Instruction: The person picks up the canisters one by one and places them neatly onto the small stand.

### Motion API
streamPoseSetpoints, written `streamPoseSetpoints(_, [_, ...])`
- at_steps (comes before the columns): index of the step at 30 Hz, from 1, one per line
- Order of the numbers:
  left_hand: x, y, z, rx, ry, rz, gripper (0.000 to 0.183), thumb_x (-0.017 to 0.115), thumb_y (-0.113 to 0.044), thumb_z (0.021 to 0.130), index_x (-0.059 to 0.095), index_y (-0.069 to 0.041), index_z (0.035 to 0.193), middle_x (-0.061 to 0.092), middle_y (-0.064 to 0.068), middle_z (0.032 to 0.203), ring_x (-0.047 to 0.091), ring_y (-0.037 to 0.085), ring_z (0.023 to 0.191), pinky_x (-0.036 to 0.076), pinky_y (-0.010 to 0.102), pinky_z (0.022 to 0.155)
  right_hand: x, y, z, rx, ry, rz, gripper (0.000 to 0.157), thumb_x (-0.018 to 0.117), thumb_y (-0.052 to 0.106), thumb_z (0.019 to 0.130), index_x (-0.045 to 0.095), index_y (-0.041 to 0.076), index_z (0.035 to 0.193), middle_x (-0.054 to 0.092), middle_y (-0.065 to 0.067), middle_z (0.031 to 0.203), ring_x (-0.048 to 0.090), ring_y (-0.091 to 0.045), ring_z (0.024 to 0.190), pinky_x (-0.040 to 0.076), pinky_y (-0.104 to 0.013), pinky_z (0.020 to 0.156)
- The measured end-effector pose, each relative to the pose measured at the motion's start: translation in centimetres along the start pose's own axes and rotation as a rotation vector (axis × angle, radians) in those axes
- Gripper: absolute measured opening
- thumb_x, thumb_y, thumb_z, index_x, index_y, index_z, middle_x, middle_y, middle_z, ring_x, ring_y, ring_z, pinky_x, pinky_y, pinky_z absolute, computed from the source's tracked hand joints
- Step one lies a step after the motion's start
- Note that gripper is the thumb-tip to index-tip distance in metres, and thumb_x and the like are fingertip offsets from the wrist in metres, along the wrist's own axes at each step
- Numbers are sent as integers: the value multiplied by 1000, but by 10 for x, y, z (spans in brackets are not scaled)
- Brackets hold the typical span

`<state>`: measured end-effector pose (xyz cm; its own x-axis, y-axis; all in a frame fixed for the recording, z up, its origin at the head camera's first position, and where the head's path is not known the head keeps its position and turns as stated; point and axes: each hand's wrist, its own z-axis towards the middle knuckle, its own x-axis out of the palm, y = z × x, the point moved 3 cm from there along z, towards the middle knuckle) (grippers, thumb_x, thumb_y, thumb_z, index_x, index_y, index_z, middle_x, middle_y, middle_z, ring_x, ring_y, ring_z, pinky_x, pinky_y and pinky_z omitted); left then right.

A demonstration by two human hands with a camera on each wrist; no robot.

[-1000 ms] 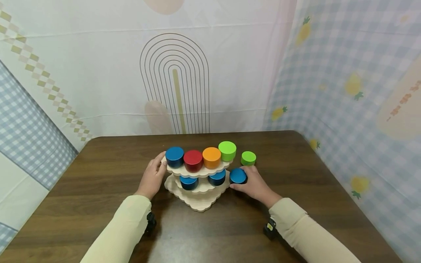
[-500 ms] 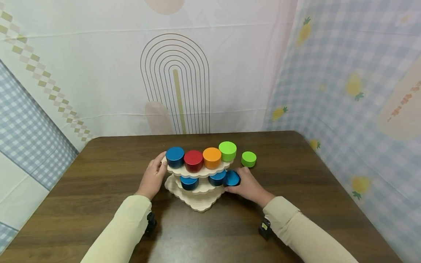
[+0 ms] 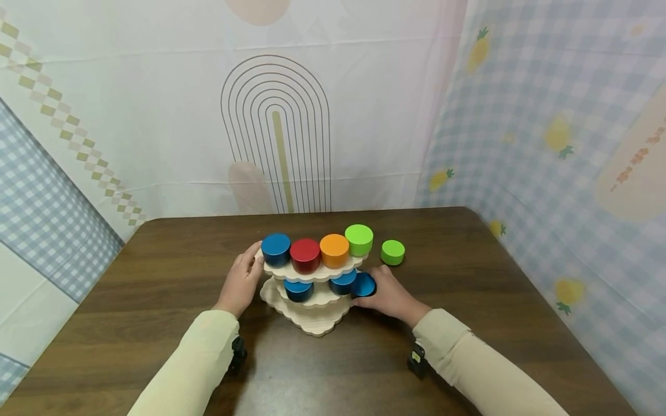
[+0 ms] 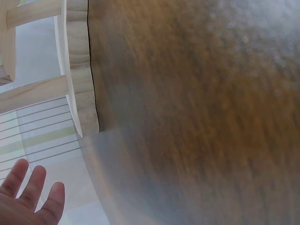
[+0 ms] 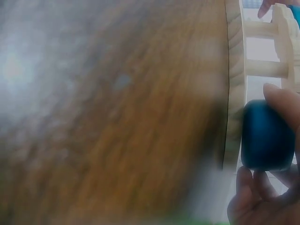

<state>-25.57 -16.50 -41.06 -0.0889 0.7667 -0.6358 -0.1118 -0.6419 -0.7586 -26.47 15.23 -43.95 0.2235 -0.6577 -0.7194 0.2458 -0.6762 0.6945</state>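
Observation:
A tiered wooden stand [image 3: 315, 316] with scalloped edges stands on the table. My left hand [image 3: 241, 280] holds the left end of its top tier, three fingertips [image 4: 56, 193] spread loosely in the left wrist view. With thumb and fingers my right hand [image 3: 389, 293] grips a blue cylinder block [image 3: 363, 285] at the right side of the stand, close over the bottom tier. That held blue block [image 5: 267, 136] is beside the scalloped base in the right wrist view. On the top tier sit a blue block [image 3: 276, 249], a red block [image 3: 306, 256], an orange block [image 3: 335, 251] and a green block [image 3: 359, 240].
Two blue blocks [image 3: 299, 290] sit on the middle tier, partly hidden under the top one. A loose green block [image 3: 392, 252] lies on the brown table [image 3: 322, 375] behind my right hand. A patterned cloth [image 3: 380, 115] hangs behind the table.
My right hand has moved left with the blue block, from beside the stand to over its lower right edge. The left hand and the other blocks stay put.

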Motion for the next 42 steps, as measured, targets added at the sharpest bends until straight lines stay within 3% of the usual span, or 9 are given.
streamPoseSetpoints(15, [0,0,0,-1,1,1,51,36,-35,105,31,-15,151,38,21,145,40,37,128,33,58,105,6,9,7,-20,13,30,72,87,26,71,52,-3,127,54,-15,121,46,-29,112,43,-47,99])
streamPoseSetpoints(27, [0,-1,-1,-15,-1,3,51,35,-34,105,30,-14,151,37,21,145,40,36,128,34,58,105,12,11,9,-65,11,143,73,86,14,70,46,-3,129,56,-15,123,55,-25,111,45,-44,100])
streamPoseSetpoints(34, [0,-2,-1,-14,-4,3,51,36,-34,105,31,-13,151,37,21,146,40,37,129,34,58,105,7,9,6,-71,13,113,68,86,17,71,50,-2,125,56,-15,117,55,-22,95,52,-38,83])
streamPoseSetpoints(42, [1,0,-1,-9,-4,3,51,35,-35,105,30,-14,152,36,21,147,39,37,130,33,58,106,-9,2,-2,17,-9,-13,58,81,16,77,52,-2,124,49,-16,118,52,-27,102,48,-43,92])
